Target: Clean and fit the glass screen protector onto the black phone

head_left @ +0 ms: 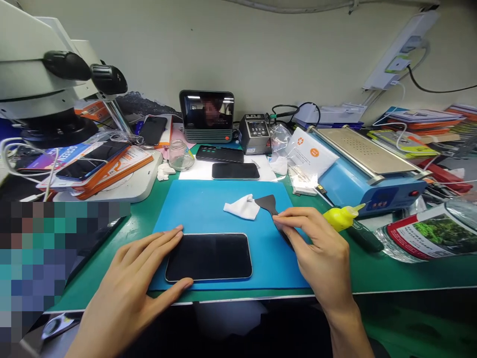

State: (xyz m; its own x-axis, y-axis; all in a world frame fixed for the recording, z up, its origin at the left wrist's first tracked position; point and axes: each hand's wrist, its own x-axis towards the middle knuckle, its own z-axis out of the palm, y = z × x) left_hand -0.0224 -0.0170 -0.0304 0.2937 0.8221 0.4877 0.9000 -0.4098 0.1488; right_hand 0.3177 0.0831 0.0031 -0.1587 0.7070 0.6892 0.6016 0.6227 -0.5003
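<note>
Pale wall (149, 40) behind a green worktop (376, 278), with a white power strip (404, 47) fixed high on the right. Near the worktop's front edge, a blue mat (208, 196) laid flat, and on its front left part a black-faced smartphone (208, 256), screen up and dark, long sides roughly parallel to that edge.

Left hand (137, 278): spread wide, thumb tip at the front edge of the phone, fingertips at its back left corner; touches that end without closing round. Right hand (320, 248): pinches a black flat-bladed scraper (266, 203) between thumb and fingertips over the mat's right side, apart from the phone, blade toward the back left. At the blade's edge, a crumpled white cloth (242, 208); cannot tell whether touching or just below.

Toward the worktop's back edge, two more smartphones, one on white paper (190, 171), a glass jar (181, 155) to their left, a screen-fronted device (207, 117) and a soldering station (255, 134) farther back. Along the left edge, a microscope (44, 74) above stacked boxes (119, 166). Toward the right edge, a blue heating plate (372, 186), a yellow squeeze bottle (340, 218) and a clear plastic container (428, 231) with a printed label.
</note>
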